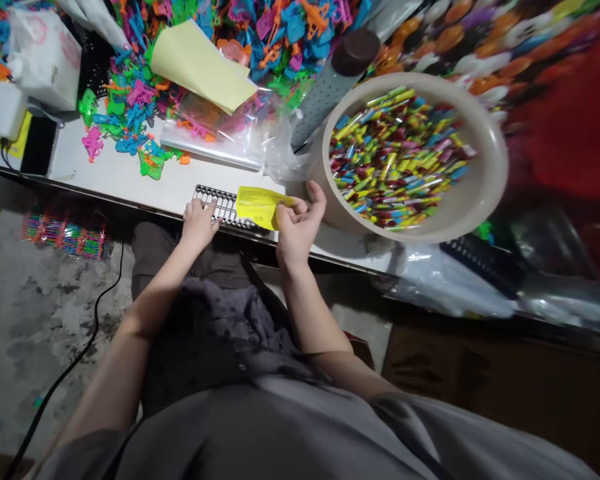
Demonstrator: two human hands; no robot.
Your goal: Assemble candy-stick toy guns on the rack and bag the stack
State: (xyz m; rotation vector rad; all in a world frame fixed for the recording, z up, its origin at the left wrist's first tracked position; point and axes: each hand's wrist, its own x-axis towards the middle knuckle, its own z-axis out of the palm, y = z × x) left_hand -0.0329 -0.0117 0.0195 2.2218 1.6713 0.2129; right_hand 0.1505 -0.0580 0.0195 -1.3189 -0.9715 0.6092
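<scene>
My right hand (300, 230) pinches a thin yellow printed slip (257, 207) by its right end, between thumb and fingers. The slip lies over the right part of a small black-and-silver rack (225, 200) with rows of slots or rods, near the table's front edge. On the rack's left end rests my left hand (200, 220), its fingers apart and touching the rack. Whatever lies under the slip is hidden.
A large pale tub (497, 160) of small wrapped colourful pieces stands to the right. Behind are heaps of bright plastic figures (140, 123), clear plastic bags (275, 140), a yellow paper sheet (200, 63) and a dotted grey cylinder (320, 93). A phone (39, 145) lies left.
</scene>
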